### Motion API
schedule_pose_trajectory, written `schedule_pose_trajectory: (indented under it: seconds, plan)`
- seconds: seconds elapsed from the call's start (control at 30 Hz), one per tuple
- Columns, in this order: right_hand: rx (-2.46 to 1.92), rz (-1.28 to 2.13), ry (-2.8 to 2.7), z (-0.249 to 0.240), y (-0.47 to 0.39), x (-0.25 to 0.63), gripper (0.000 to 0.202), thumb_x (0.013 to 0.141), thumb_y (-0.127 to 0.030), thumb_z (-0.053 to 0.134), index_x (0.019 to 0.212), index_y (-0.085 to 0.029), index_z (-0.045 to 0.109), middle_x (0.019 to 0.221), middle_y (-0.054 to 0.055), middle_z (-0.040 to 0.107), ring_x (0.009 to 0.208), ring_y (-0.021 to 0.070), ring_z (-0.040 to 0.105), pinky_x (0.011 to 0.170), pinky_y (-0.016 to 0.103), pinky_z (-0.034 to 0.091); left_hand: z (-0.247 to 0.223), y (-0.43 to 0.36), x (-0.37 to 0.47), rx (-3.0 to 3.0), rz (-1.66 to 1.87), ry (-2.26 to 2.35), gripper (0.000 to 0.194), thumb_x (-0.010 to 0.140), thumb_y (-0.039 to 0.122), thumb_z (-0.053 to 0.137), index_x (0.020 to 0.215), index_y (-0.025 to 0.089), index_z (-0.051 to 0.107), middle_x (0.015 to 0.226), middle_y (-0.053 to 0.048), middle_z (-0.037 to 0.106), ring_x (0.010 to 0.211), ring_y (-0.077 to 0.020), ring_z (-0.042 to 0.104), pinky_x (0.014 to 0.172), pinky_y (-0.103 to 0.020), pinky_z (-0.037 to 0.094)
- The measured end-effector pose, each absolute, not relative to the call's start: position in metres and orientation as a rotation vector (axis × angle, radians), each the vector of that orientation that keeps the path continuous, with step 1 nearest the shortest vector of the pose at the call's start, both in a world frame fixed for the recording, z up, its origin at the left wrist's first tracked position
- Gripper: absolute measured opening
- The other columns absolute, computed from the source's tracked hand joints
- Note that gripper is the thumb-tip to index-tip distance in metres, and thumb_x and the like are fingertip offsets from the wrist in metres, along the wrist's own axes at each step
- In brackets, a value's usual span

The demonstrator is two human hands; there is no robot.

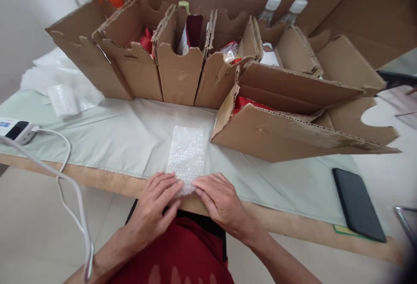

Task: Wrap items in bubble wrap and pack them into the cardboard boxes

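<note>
Just beyond the fingertips of both hands, a bubble-wrap piece [186,151], laid flat on the pale cloth [114,132], with its near end between them at the table's front edge [124,184]. Left hand [154,208] with fingers partly bent, tips on the near left corner; right hand [223,201] likewise half closed, fingertips at the near right corner. Impossible to tell, for either hand, a true pinch from plain pressing, or to make out anything inside the wrap. For neat work at this end, press both corners evenly, thumbs low and close to the edge, with light force to spare the bubbles. Smooth from the middle outward, without dragging the far part askew or bunching the cloth. Best to mind the overhang too: too near the edge, poor support under the fingertips. Ahead of the hands, a row of cardboard bins [180,75]; forward of the right hand, a long cardboard box [293,138]; well out to its right, a black phone [358,206].
</note>
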State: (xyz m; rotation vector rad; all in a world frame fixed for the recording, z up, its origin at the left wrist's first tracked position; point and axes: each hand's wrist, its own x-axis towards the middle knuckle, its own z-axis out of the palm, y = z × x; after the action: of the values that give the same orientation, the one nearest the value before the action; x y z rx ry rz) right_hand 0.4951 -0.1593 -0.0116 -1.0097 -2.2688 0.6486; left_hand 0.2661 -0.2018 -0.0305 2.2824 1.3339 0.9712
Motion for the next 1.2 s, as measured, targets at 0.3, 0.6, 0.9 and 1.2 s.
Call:
schedule_pose_trajectory:
  seconds: [0.3, 0.6, 0.9, 1.2]
  plan:
    - [-1.254, 0.557, -2.035, -0.019, -0.168, 0.492, 0.039, 0.1, -0.021, 0.059, 0.138, -0.022, 0.055, 0.097, 0.004, 0.075, 0.084, 0.019, 0.07, 0.081, 0.036, 0.056, -0.03, -0.178, 0.268, 2.086, 0.979, 1.732, 0.031, 0.098, 0.024, 0.06, 0.128, 0.02, 0.062, 0.086, -0.003, 0.071, 0.079, -0.0202, 0.065, 0.076, -0.035, 0.054]
    - [-1.032, 0.271, -2.419, -0.016, -0.169, 0.48, 0.024, 0.098, -0.01, 0.056, 0.119, -0.016, 0.066, 0.116, 0.01, 0.075, 0.11, 0.0279, 0.065, 0.094, 0.045, 0.045, -0.032, -0.182, 0.267, 2.235, 1.078, 1.7, 0.035, 0.096, 0.021, 0.064, 0.131, 0.018, 0.059, 0.133, -0.017, 0.059, 0.119, -0.0294, 0.06, 0.099, -0.046, 0.051]
    - [-1.196, 0.356, -2.171, -0.012, -0.161, 0.477, 0.02, 0.101, -0.015, 0.055, 0.117, -0.018, 0.067, 0.112, 0.01, 0.075, 0.099, 0.0232, 0.067, 0.085, 0.038, 0.048, -0.036, -0.172, 0.258, 2.251, 1.047, 1.604, 0.022, 0.099, 0.014, 0.058, 0.12, 0.019, 0.064, 0.082, -0.001, 0.07, 0.077, -0.0177, 0.064, 0.077, -0.034, 0.05]
    - [-1.152, 0.415, -2.328, -0.013, -0.151, 0.472, 0.02, 0.101, -0.01, 0.054, 0.112, -0.02, 0.068, 0.104, 0.004, 0.077, 0.094, 0.0209, 0.067, 0.087, 0.038, 0.044, -0.033, -0.173, 0.255, 2.295, 1.039, 1.538, 0.028, 0.098, 0.019, 0.061, 0.125, 0.017, 0.062, 0.115, -0.012, 0.069, 0.109, -0.0261, 0.062, 0.097, -0.043, 0.049]
